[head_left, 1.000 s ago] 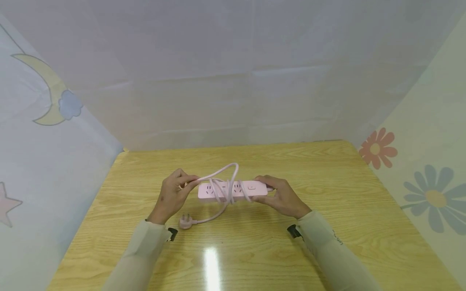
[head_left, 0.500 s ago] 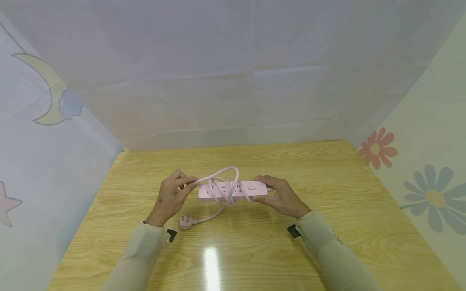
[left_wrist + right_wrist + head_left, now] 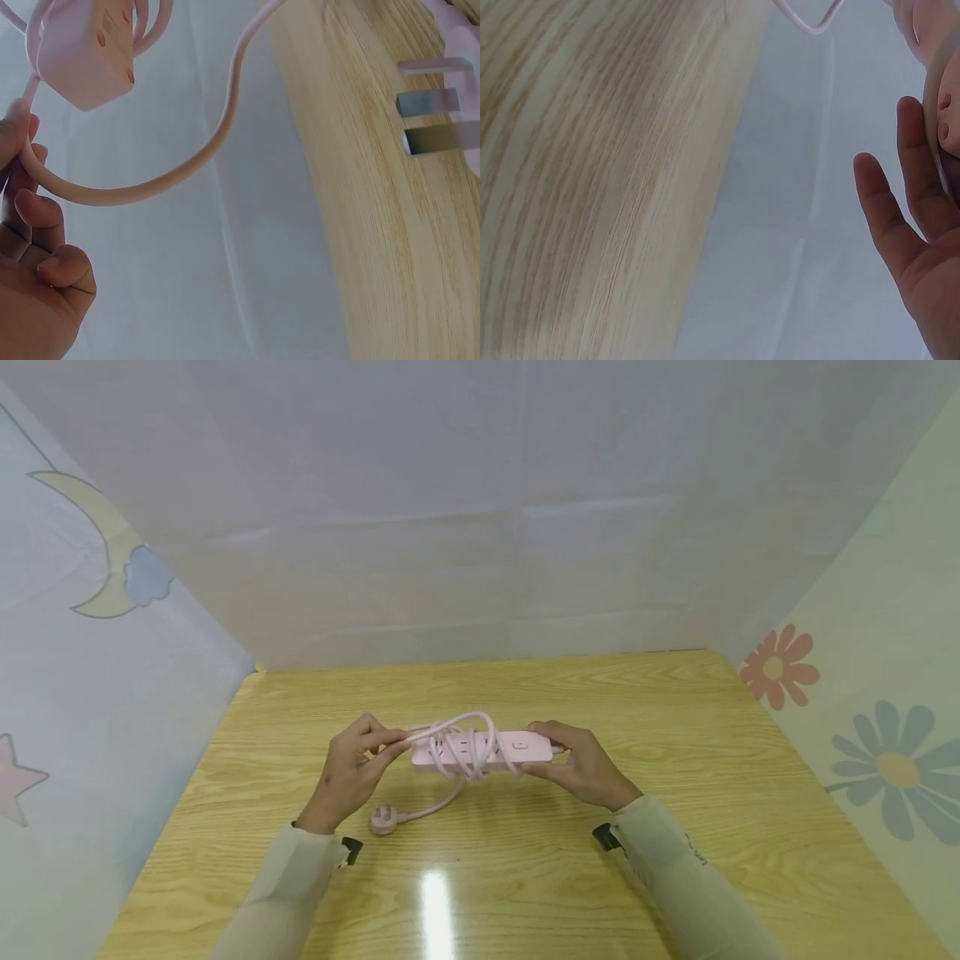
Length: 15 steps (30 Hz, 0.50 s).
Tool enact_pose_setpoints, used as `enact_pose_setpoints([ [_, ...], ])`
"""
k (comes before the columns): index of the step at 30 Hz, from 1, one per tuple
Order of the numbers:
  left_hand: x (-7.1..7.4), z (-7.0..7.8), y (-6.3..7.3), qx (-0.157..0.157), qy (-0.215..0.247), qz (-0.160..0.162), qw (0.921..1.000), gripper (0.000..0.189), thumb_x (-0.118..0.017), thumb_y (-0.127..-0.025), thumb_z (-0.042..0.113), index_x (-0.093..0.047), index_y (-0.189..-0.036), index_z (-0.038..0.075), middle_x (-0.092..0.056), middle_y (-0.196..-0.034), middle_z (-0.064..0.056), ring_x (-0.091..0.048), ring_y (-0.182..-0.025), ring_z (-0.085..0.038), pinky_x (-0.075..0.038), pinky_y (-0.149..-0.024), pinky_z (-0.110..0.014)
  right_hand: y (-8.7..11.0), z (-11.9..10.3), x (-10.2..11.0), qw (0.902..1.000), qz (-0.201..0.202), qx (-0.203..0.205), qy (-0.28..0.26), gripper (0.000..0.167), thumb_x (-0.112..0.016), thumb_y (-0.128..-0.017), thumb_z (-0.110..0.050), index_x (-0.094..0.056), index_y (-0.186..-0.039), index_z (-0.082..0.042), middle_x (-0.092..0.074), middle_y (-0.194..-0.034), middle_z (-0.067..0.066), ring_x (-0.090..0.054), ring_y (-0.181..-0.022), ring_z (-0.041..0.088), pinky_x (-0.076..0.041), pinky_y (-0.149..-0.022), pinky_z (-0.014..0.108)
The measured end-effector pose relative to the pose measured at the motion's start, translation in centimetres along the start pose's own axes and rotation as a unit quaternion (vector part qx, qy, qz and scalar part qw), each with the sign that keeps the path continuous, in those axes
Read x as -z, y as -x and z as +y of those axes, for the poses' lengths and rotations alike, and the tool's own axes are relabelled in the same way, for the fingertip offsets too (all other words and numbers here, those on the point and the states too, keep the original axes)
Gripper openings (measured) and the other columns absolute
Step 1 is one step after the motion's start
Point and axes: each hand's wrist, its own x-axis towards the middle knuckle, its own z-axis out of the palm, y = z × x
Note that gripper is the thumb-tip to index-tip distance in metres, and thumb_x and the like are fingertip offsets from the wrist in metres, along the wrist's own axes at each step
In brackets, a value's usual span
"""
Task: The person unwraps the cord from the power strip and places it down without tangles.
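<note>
A pink power strip [image 3: 537,744] is held at its right end by my right hand [image 3: 585,767], thumb on the near side and fingers on the far side. Its pink cord [image 3: 491,729] winds in several loops around the middle and left of the strip. My left hand [image 3: 352,768] pinches the cord between thumb and fingertips just off the strip's left end; the left wrist view shows this pinch, with the other fingers [image 3: 66,266] loosely curled. The three-pin plug [image 3: 384,819] rests on the table below the left hand, joined by a short run of cord.
The wooden table [image 3: 645,877] spreads around both hands. A pale sheet wall [image 3: 480,585] stands behind its far edge. Printed walls flank it, with a moon [image 3: 97,535] on the left and flowers [image 3: 896,768] on the right.
The raised cord loop above the strip has come down and lies closer over it, toward the left hand. The left hand has shifted only slightly; the right hand keeps its hold.
</note>
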Motion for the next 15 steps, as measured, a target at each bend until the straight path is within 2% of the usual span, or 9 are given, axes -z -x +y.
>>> enact_pose_setpoints([
  [5, 0.13, 0.14, 0.17, -0.009, -0.003, -0.013, 0.9999, 0.018, -0.078, -0.077, -0.011, -0.078, -0.093, -0.001, -0.055, -0.080, 0.004, -0.049, -0.071, -0.009, -0.040, -0.062, -0.018, -0.04, -0.16, -0.01, 0.9999, 0.004, 0.008, -0.005, 0.039, -0.080, -0.086, -0.012, -0.068, -0.121, -0.004, -0.068, -0.119, 0.010, -0.065, -0.095, 0.018, -0.055, -0.080, 0.036],
  [15, 0.29, -0.06, 0.84, -0.020, 0.036, -0.033, 0.9986, 0.021, -0.077, -0.077, -0.011, -0.079, -0.092, 0.003, -0.055, -0.078, 0.003, -0.049, -0.069, -0.010, -0.039, -0.060, -0.018, -0.01, 0.21, -0.07, 0.9999, 0.005, 0.010, -0.001, 0.038, -0.080, -0.086, -0.014, -0.068, -0.122, -0.006, -0.068, -0.121, 0.008, -0.066, -0.096, 0.016, -0.055, -0.082, 0.034],
])
